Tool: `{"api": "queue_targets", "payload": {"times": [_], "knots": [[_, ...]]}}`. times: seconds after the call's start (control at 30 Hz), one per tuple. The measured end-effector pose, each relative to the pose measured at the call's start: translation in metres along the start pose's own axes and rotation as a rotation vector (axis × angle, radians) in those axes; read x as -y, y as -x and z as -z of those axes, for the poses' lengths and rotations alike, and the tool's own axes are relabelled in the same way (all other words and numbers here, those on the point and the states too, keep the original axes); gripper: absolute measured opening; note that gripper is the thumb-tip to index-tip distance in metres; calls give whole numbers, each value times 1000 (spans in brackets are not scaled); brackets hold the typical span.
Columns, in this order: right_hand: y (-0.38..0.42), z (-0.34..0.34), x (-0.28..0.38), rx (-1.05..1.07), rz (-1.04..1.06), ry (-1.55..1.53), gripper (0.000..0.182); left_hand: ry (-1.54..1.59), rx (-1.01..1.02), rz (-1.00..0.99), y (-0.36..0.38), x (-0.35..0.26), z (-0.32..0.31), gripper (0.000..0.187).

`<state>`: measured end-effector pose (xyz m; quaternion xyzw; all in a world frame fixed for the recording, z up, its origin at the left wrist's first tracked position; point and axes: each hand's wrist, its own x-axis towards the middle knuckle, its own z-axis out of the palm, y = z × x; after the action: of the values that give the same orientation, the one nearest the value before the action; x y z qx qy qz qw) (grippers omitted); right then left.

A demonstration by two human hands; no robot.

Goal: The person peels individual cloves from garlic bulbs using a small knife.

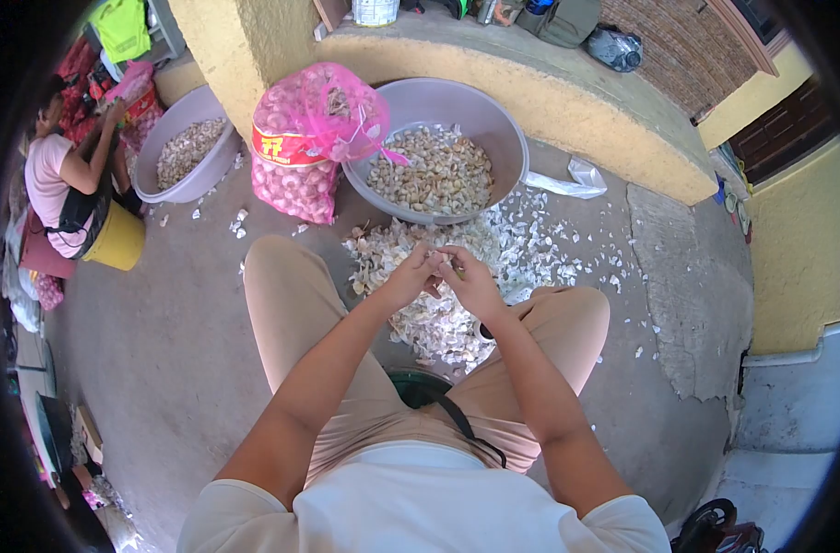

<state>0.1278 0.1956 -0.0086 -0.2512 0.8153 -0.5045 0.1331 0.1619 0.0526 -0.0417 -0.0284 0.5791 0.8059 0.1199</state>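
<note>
Both hands meet over a heap of pale garlic skins [438, 327] on the floor between my knees. My left hand [409, 278] has its fingers closed around a small pinkish garlic piece [434, 262]. From the other side my right hand [472, 281] pinches the same piece, its fingertips touching those of my left. Just beyond the hands stands a large grey basin [519, 152] holding many garlic cloves [438, 170]. A pink mesh sack [295, 189] full of garlic bulbs leans beside the basin's left side.
At the far left a person [56, 175] sits on a yellow bucket [117, 238] near another basin [185, 192] of cloves. A low yellow wall [549, 124] runs behind the large basin. A plastic bag [581, 180] lies to its right. Loose skins dot the concrete floor.
</note>
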Motion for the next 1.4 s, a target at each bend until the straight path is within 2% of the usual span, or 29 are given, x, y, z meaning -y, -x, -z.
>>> {"api": "queue_targets", "payload": {"times": [0.1, 0.2, 0.27, 0.4, 0.47, 0.5, 0.6, 0.67, 0.7, 0.87, 0.97, 1.07, 1.17, 1.27, 1.4], "knots": [[3, -1, 9, -62, 5, 144, 20, 58, 11, 1, 0, -1, -4, 34], [-1, -7, -5, -256, 104, 23, 19, 127, 42, 23, -4, 2, -2, 36], [-1, -6, -6, -205, 11, -50, 19, 111, 50, 34, -4, 2, 1, 37], [-2, -8, 5, -187, -79, -322, 19, 131, -99, 108, -2, -5, -3, 33], [-5, -10, -8, -147, 7, -305, 19, 200, -143, 165, -8, 3, 4, 27], [-7, -9, -4, -126, 49, -296, 18, 261, -100, 153, -7, 3, 6, 27], [-4, 5, 7, 19, -376, -699, 18, 457, -13, 127, -5, 1, 13, 25], [-5, 9, 5, -36, -375, -810, 19, 611, -10, 127, -3, -1, 20, 24], [-5, 10, 4, -63, -375, -866, 19, 486, -56, 159, -2, -6, 17, 26], [-7, 4, -7, -129, -335, -561, 20, -119, -191, 214, 4, -21, -3, 35], [-7, -4, -17, -187, -216, -426, 20, -238, -206, 342, -4, -6, 2, 38], [-5, -10, -10, -176, -178, -484, 21, -36, -100, 275, 2, -14, -6, 36], [-5, -8, -12, -157, -264, -468, 22, -113, -96, 194, 1, -7, -3, 34], [-4, -4, -10, -163, -366, -442, 21, -277, -99, 261, 0, -9, 0, 36], [-3, 0, -1, -119, -410, -588, 21, -180, -95, 251, 4, -16, -6, 38]]}}
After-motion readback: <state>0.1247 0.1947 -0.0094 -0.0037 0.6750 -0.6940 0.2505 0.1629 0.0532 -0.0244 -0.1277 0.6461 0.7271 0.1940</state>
